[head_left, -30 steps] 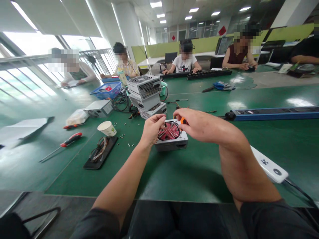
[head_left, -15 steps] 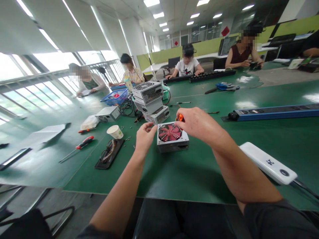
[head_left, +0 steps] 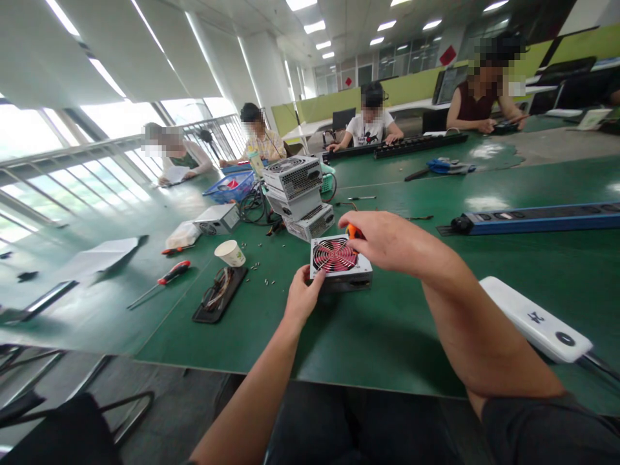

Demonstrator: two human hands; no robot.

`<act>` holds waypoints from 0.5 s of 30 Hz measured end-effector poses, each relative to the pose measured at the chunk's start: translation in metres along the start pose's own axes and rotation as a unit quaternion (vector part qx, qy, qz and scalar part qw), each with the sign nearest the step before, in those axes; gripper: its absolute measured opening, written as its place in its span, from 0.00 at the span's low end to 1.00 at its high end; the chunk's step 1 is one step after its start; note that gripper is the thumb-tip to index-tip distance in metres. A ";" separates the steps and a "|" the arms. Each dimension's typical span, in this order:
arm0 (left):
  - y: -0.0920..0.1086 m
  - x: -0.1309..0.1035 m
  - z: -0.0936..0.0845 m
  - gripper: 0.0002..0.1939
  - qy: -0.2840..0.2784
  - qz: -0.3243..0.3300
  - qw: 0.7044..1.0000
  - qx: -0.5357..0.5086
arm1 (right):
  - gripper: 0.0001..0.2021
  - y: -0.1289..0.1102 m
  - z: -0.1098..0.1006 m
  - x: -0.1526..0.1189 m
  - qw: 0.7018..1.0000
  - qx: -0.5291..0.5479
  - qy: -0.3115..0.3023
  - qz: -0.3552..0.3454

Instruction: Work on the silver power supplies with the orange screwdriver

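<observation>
A grey computer power supply lies on the green table in front of me, its red fan facing up under a round wire grille. My left hand grips its near left corner, thumb on the top face and fingers down the side. Over the far right part of the top face, my right hand is closed around an orange-handled screwdriver. Its tip is hidden behind the fingers. Behind the unit stands a stack of power supplies.
To the left are a paper cup, loose screws, a black tray with wires and a red-black screwdriver. A white power strip and a blue socket bar lie right. Several people sit across the table.
My left hand has slid from the far left corner of the power supply to its near left corner. My right hand stays on the screwdriver, and the view has shifted slightly.
</observation>
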State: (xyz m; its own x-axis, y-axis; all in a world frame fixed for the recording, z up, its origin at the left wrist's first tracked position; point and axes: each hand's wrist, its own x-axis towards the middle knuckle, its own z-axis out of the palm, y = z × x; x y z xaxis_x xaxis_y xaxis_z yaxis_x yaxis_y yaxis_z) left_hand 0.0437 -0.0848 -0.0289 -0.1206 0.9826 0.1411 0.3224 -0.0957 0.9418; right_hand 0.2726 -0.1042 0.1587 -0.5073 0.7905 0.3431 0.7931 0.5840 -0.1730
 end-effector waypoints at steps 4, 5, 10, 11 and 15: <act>0.000 -0.004 0.004 0.29 -0.014 -0.002 1.000 -0.008 | 0.07 -0.006 -0.003 0.003 0.998 -0.032 0.030 0.053; 0.000 -0.005 0.004 0.29 -0.014 -0.002 1.000 -0.007 | 0.05 -0.007 -0.004 0.003 0.997 -0.036 0.027 0.059; 0.006 -0.005 0.002 0.29 -0.013 -0.005 1.000 0.020 | 0.05 -0.011 -0.006 0.003 0.996 -0.049 0.031 0.074; 0.008 -0.003 -0.001 0.28 -0.011 -0.005 0.999 0.033 | 0.06 -0.010 -0.006 0.002 0.995 -0.051 0.035 0.074; 0.014 0.007 -0.037 0.23 -0.004 0.001 0.991 0.135 | 0.06 -0.007 -0.002 0.003 0.996 -0.055 0.040 0.066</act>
State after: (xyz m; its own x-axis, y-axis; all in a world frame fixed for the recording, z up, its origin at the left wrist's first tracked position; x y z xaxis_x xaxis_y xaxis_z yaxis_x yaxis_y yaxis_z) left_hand 0.0129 -0.0848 -0.0037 -0.1124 0.9839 0.1386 0.5629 -0.0519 0.8249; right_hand 0.2664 -0.1062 0.1630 -0.3718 0.8391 0.3970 0.8852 0.4493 -0.1207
